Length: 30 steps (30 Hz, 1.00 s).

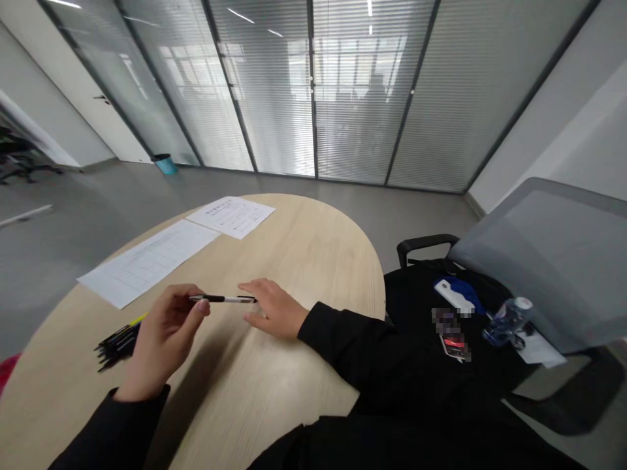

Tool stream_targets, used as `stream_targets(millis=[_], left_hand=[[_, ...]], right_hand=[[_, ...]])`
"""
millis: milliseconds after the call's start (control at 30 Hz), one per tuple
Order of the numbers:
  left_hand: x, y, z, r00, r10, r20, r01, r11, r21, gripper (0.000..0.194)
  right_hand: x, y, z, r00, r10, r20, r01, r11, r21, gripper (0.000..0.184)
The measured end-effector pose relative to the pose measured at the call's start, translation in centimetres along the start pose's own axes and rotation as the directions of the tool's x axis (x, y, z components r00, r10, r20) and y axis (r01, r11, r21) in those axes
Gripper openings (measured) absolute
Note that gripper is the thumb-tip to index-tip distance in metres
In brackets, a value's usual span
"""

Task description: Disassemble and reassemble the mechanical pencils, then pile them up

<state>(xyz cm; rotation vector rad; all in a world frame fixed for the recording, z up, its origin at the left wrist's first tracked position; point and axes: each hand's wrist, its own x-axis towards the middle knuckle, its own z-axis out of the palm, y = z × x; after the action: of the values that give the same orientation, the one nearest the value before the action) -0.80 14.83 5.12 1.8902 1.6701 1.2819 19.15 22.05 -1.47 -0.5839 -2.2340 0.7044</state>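
A pen (230, 299) with a black end and a pale barrel lies level above the wooden table (304, 254). My left hand (164, 333) pinches its black left end between thumb and forefinger. At the pen's other end is my right hand (275, 308), its thumb and fingers spread to either side of the tip. Whether the tip touches that hand I cannot tell. Beside my left hand lies a bunch of black pens (117, 343) with one yellow one among them, partly hidden by the hand.
Two printed sheets, a nearer one (147, 261) and a farther one (232, 215), lie at the table's far left. On the right, a chair (426, 245) holds a water bottle (508, 321), a phone (453, 346) and a blue item. A blue bin (166, 164) stands by the glass wall.
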Motion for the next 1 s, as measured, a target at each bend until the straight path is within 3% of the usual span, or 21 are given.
stream_targets(millis=[100,300,433,567,800,1000], left_hand=[[-0.1,-1.4,0.6,0.993,-0.113,-0.023,0.105,0.973,-0.205,0.023],[-1.5,-3.5,0.5,0.964,-0.267,-0.019,0.233,0.873,-0.427,0.025],[-2.7,-4.3,0.0,0.964,-0.256,0.063,0.26,0.876,-0.406,0.02],[-2.8,-4.0,-0.1,0.967,-0.251,0.038,0.25,0.913,-0.323,0.02],[-1.5,-3.2,0.1,0.96,-0.279,-0.034,0.249,0.901,-0.356,0.022],[-1.6,-3.9,1.1,0.953,-0.301,-0.042,0.263,0.887,-0.38,0.02]], right_hand=[[0.1,0.5,0.2,0.999,0.037,0.027,-0.039,0.998,0.049,0.031],[0.4,1.2,-0.7,0.994,0.103,-0.035,-0.096,0.98,0.175,0.02],[0.3,1.6,-1.0,0.972,0.192,-0.135,-0.139,0.934,0.33,0.021],[0.7,2.3,-1.2,0.961,0.236,-0.143,-0.153,0.887,0.435,0.025],[2.4,3.0,-2.3,0.966,0.219,-0.137,-0.143,0.897,0.419,0.03],[1.3,3.3,-1.8,0.94,0.298,-0.167,-0.189,0.862,0.47,0.018]])
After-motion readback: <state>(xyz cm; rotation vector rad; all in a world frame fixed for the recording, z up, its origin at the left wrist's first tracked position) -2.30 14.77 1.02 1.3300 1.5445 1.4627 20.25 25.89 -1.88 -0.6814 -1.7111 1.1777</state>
